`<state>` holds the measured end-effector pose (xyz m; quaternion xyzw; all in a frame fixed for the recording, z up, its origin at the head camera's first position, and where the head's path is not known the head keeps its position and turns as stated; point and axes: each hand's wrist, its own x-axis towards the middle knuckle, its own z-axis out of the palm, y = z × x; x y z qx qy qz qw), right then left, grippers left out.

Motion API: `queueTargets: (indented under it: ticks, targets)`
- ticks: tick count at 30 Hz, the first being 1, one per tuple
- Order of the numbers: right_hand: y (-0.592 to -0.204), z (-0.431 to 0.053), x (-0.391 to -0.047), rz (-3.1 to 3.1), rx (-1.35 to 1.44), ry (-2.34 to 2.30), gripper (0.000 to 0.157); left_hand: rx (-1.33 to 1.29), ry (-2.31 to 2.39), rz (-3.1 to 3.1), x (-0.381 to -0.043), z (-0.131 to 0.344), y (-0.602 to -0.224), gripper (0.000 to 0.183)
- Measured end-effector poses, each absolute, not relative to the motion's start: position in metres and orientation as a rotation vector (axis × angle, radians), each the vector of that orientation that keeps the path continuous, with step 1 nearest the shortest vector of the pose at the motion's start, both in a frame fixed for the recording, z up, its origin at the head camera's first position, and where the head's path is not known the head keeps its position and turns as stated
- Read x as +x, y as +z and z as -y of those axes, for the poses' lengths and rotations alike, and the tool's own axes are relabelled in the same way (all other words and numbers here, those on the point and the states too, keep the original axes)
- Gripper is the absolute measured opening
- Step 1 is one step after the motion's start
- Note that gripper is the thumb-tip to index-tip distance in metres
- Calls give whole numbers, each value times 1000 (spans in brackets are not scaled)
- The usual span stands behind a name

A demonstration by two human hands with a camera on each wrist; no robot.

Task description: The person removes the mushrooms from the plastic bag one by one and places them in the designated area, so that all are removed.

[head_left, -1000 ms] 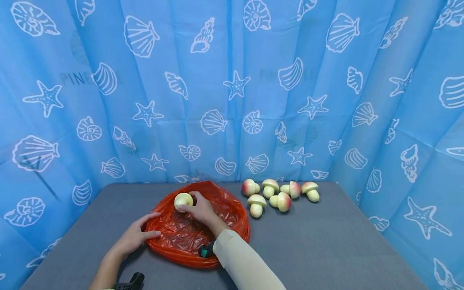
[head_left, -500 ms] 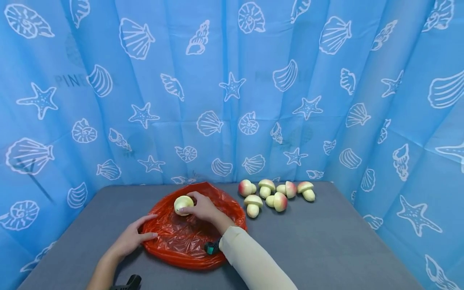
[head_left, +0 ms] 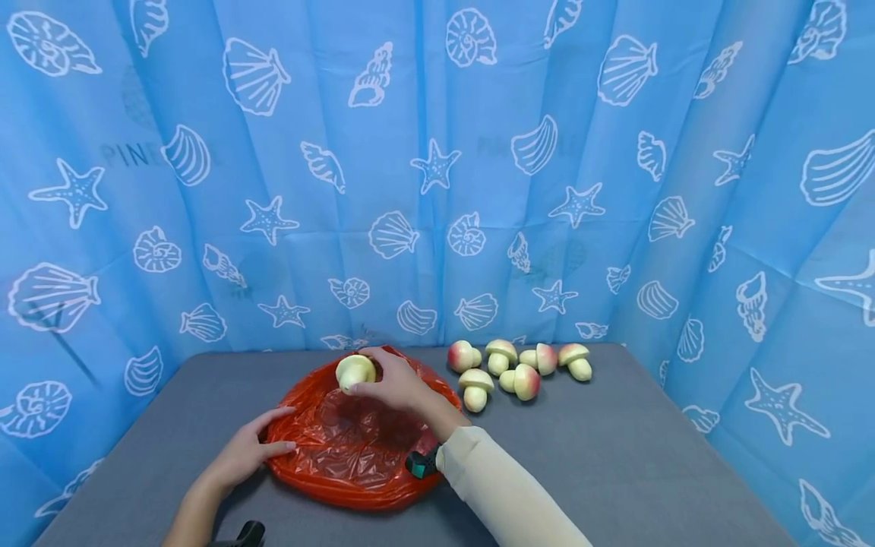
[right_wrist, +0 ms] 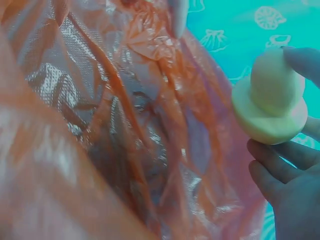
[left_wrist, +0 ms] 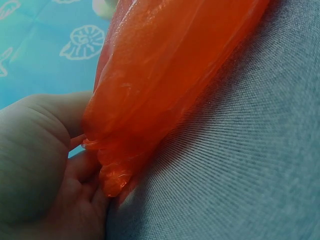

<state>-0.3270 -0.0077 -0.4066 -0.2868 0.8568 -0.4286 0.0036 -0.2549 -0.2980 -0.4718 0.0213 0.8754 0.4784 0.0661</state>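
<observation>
My right hand holds a toy mushroom above the mouth of a red plastic bag. In the right wrist view, the mushroom's pale stem points upward, the thumb on its tip and the fingers under its cap. The bag lies spread wide on the table. At its left rim, my left hand holds the edge, thumb and forefinger reaching over it. Gathered red plastic sits between thumb and fingers in the left wrist view. Dark folds hide what lies at the bag's bottom.
Several toy mushrooms, cream with pinkish-red tints, lie grouped right of the bag near the table's back edge. A grey cloth covers the table. A blue shell-patterned curtain hangs behind and along the sides.
My right hand has risen slightly and shifted right with the mushroom, which has tilted so its stem shows more. My left hand stays at the bag's rim. The head view has shifted a little.
</observation>
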Motion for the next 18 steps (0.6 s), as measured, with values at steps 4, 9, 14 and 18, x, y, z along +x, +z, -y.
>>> queueTargets:
  ticks: [4,9,14,18]
  targets:
    - [-401,-5,-324,-2754,-959,-1339,67,66,1459,-2625,-255,297,-471,76]
    - [-396,-21,-320,-2819,-1002,-1320,65,64,1470,-2618,-254,296,-470,75]
    - [-389,-37,-315,-2864,-1121,-1394,65,67,1456,-2620,-252,295,-469,76]
    - [-385,-51,-310,-2893,-1185,-1494,66,61,1473,-2610,-251,295,-469,74]
